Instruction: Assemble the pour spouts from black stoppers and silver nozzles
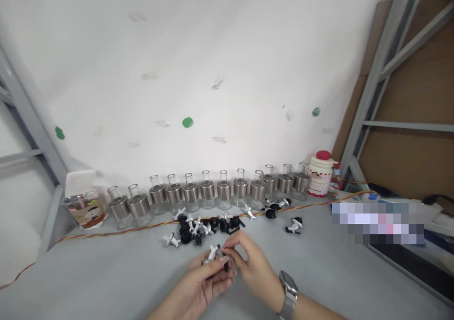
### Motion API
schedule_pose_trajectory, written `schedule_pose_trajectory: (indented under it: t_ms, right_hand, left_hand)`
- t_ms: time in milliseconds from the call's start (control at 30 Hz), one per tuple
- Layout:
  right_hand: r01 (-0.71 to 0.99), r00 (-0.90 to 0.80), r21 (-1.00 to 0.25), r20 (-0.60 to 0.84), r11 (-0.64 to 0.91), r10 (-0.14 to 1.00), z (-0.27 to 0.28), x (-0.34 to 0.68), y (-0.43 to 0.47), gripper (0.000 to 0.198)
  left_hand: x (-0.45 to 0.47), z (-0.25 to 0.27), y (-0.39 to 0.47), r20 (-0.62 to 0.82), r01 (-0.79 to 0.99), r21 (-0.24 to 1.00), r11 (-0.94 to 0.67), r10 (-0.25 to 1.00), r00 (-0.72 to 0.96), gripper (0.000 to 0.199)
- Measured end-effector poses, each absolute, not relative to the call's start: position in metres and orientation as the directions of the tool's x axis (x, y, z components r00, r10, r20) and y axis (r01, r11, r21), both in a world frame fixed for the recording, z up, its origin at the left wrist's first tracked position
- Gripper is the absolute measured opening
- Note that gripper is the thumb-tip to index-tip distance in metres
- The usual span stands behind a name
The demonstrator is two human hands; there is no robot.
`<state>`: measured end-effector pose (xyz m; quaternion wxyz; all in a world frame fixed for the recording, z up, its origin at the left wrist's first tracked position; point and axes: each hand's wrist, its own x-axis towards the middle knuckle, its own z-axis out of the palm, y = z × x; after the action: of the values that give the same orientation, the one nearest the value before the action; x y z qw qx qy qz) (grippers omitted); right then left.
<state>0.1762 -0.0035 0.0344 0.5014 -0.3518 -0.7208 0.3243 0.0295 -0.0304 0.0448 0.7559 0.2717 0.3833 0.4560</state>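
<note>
Low in the middle, my left hand (209, 280) is closed around a pour spout (212, 253) with a silver body and a dark part. My right hand (250, 265), wearing a watch (288, 291) on its wrist, pinches at a small black piece (219, 247) by the spout's tip. Whether that piece is joined to the spout I cannot tell. Just beyond my hands lies a loose heap of silver and black pour spouts (197, 227). A few more spouts (272, 211) lie to its right, and a single spout (295, 226) rests farther right.
Several glass bottles with steel sleeves (190, 192) stand in a row along the white wall. A clear cup (87, 210) is at the left end, a cream jar with a red lid (319, 175) at the right. A twisted wire (142, 226) crosses the grey table (117, 272).
</note>
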Motion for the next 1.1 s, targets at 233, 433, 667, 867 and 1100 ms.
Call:
schedule_pose_trajectory:
  t_ms: [233,433,667,867,1100]
  right_hand:
    - [0.182,-0.308,-0.790,0.520,0.586,0.797,0.046,0.183,-0.009,0.005]
    - [0.247,-0.528,-0.874,0.240,0.418,0.814,0.053,0.190,0.001,0.016]
    - [0.227,-0.664,-0.918,0.099,0.326,0.741,0.052,0.196,0.007,0.032]
    - [0.013,-0.684,-0.992,0.083,0.127,0.725,0.055,0.201,0.014,0.033]
    - [-0.353,-0.626,-0.918,0.088,-0.180,0.775,0.057,0.193,0.007,0.037]
  left_hand:
    - [0.031,0.046,-0.028,-0.151,-0.265,0.942,0.206,0.965,0.214,0.039]
    - [0.022,0.036,-0.027,0.200,0.342,0.908,-0.241,0.968,0.151,0.017]
    - [0.024,0.034,-0.028,0.143,0.361,0.906,-0.221,0.963,0.230,0.019]
    - [0.025,0.036,-0.023,0.089,0.107,0.988,-0.109,0.980,0.180,0.026]
    - [0.026,0.037,-0.033,0.158,0.294,0.938,-0.184,0.981,0.112,0.025]
